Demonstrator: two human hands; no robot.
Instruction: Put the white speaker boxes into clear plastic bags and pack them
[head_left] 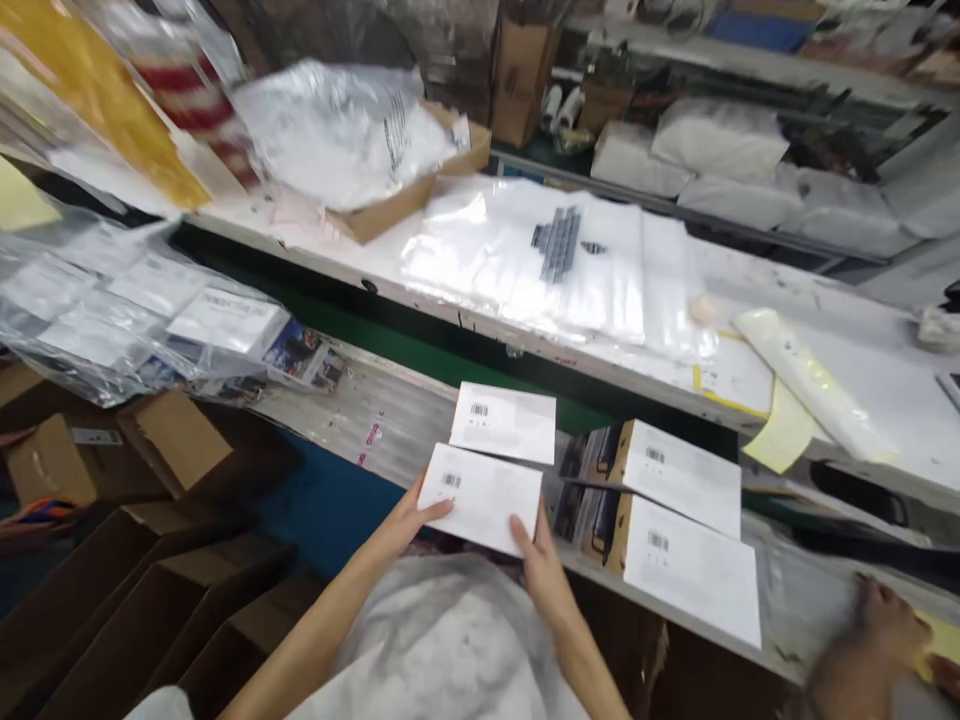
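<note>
A white box (487, 505) with a small printed barcode is held between my two hands, close in front of me. My left hand (420, 515) grips its left edge, thumb on top. On its right edge my right hand (535, 545) has a matching hold, thumb also on the white face. Just beyond it lies another white barcoded box (514, 425), partly overlapped by the held one. To the right, two stacks carry a white barcoded top at the back (686, 478) and another at the front (694, 570); darker printed sides show at their left.
A narrow bench (397, 420) runs across, with clear-bagged boxes (142, 300) at the left. Above it, a white shelf (757, 280) bears plastic bags (532, 260) and a tray (435, 185). Cardboard cartons (165, 610) stand lower left. Another person's hand (889, 620) is at lower right.
</note>
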